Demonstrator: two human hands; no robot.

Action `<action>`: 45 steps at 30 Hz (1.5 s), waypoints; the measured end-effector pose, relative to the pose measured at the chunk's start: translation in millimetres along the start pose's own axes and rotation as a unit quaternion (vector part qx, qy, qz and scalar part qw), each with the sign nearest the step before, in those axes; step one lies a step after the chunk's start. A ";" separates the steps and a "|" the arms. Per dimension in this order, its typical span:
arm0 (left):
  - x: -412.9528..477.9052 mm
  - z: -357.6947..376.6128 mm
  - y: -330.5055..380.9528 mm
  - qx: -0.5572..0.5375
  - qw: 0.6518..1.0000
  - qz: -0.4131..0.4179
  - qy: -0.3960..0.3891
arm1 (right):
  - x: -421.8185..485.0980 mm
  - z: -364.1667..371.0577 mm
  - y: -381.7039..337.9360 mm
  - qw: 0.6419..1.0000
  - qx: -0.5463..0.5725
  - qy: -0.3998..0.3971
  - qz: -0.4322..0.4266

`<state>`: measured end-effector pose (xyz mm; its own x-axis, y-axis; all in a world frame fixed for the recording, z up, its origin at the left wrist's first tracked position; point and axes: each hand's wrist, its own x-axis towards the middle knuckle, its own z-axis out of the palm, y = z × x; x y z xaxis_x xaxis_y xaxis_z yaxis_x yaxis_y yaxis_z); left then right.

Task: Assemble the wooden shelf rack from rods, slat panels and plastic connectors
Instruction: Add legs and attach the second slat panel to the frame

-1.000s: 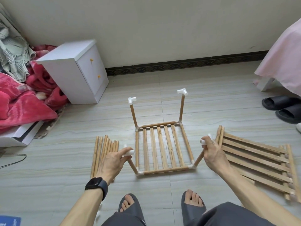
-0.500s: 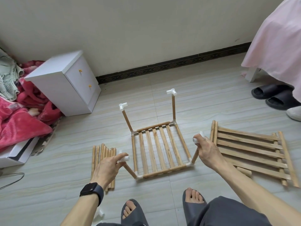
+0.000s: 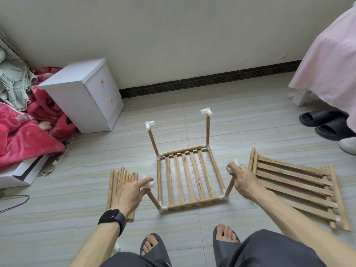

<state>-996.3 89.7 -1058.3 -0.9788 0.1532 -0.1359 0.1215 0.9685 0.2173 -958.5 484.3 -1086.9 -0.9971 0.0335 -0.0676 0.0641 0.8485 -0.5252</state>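
The half-built rack (image 3: 189,176) sits mid-floor. The left hand (image 3: 129,191) pinches the connector (image 3: 149,185) on its 8 o'clock post (image 3: 154,199); the right hand (image 3: 244,180) curls its fingers round the second connector (image 3: 236,162) at 4 o'clock. Loose rods (image 3: 117,187) lie at 9 o'clock, spare panels (image 3: 298,191) at 3 o'clock

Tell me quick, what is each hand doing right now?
Left hand: pinches the near-left white connector.
Right hand: grips the near-right white connector.
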 end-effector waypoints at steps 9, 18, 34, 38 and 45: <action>-1.0 5.8 3.0 -0.018 1.000 0.003 0.002 | 2.0 -1.3 -5.0 0.999 -0.033 -0.018 0.021; -20.6 11.8 -13.6 -0.158 0.985 -0.026 0.061 | -6.1 2.5 -27.2 0.977 -0.178 0.102 0.062; -131.8 139.6 -145.3 -0.128 0.906 -0.385 -0.125 | 61.9 106.6 -242.3 0.921 -0.176 -0.017 -0.346; -139.4 158.5 -162.5 -0.107 0.887 -0.431 -0.123 | 61.7 135.5 -243.3 0.916 -0.226 -0.091 -0.320; -133.9 171.2 -178.1 -0.071 0.877 -0.463 -0.108 | 58.9 140.5 -238.1 0.939 -0.177 -0.051 -0.290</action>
<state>-858.6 -69.7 -1244.2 -0.5914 -0.6371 -0.4943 -0.7452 0.6660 0.0333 -1026.8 210.0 -1084.9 -0.8498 -0.5244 0.0533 -0.5245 0.8310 -0.1853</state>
